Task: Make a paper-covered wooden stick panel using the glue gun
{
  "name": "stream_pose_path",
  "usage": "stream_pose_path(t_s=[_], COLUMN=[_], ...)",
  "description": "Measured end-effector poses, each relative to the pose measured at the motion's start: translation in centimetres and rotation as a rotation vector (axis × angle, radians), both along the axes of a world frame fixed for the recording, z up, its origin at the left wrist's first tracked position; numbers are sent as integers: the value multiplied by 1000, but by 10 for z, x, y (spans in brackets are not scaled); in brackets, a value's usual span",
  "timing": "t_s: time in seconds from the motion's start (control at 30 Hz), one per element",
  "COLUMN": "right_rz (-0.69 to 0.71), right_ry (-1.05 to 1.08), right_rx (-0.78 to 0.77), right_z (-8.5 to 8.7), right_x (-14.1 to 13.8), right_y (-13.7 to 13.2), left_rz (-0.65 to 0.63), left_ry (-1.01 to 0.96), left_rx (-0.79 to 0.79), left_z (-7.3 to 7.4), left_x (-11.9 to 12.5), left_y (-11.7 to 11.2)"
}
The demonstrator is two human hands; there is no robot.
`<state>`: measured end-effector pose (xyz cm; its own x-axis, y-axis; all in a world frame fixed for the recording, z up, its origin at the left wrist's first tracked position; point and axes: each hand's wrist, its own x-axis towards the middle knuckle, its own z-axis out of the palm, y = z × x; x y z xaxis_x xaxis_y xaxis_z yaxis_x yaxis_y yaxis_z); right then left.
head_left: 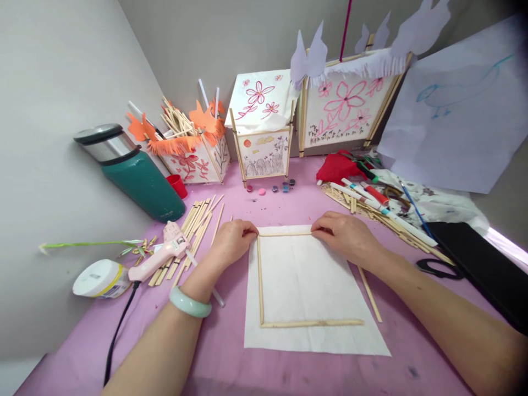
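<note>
Nearby, wooden sticks (pixel 197 220) lie beside the left hand (pixel 231 241).

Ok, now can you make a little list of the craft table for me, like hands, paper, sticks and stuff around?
Left hand: fingers at the left end of the top stick
Right hand: fingers at its right end
Paper: white, flat on the purple table
Other sticks on paper: left stick, bottom stick
Right of paper: loose stick
Far left: glue gun, green bottle
Left wrist: pale green bracelet
</note>
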<state>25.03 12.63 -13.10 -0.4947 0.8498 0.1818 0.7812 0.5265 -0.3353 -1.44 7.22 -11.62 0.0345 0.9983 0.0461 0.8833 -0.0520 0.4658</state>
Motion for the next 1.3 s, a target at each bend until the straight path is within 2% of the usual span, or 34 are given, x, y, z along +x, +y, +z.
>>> stream_pose_path(t_s=[0.23, 0.33, 0.4, 0.47, 0.53, 0.63, 0.73, 0.87, 1.03, 1.17, 1.3], right_rz=[21, 35, -18, -133, -242, -282, -283, -296, -220, -201, -178], right_ry=[8, 50, 93, 91, 3, -223, -372, -433, -454, -426, -385], right_rx=[-7, -16, 0, 14, -12, -127, -222, -237, -202, -169, -144], right_z=[0, 8, 19, 32, 42, 47, 43, 35, 27, 17, 8], right_x=[-3, 1, 9, 22, 36, 49, 49, 44, 45, 48, 51], right_y=[-2, 1, 2, 1, -7, -30, -57, -74, -74, -71, -69], left_rz=[48, 57, 60, 64, 68, 59, 46, 54, -37, -138, -193], left_ry=[-16, -19, -20, -13, -7, 3, 20, 82, 59, 22, -33], left_rx=[-15, -25, -30, -39, -49, -48, -41, 5, 111, 56, -7], left_z=[-3, -2, -1, 0, 1, 2, 1, 6, 26, 40, 42], left_x=[0, 0, -1, -1, -1, -1, -1, 2, 15, 27, 30], left_y=[1, 1, 1, 1, 1, 1, 2, -2, -20, -42, -69])
